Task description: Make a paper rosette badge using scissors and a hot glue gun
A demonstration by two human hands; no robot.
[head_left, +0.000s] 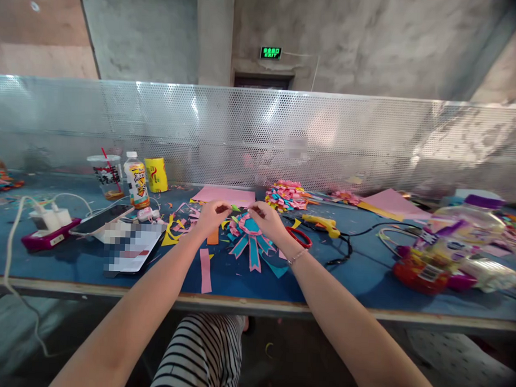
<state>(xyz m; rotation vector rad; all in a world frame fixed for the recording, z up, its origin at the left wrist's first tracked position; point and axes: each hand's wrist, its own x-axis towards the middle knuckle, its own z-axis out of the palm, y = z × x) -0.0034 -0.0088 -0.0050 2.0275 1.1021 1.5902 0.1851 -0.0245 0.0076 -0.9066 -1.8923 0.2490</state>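
Scissors [299, 237], glue gun [320, 223] crowding right

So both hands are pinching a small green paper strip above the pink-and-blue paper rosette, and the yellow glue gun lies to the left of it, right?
Not quite. In the head view the yellow glue gun lies to the right of the pink-and-blue paper rosette. The left hand and right hand do pinch the small green paper strip.

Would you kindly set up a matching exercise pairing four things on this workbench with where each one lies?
Things:
1. yellow can
2. glue gun
3. paper rosette
4. power strip

Places:
A. far left of the table, with white chargers plugged in
B. just below the two hands, left hand and right hand
C. right of the hands, beside red scissors
D. at the back, right of the drink bottle

Pairs: 1-D, 2-C, 3-B, 4-A
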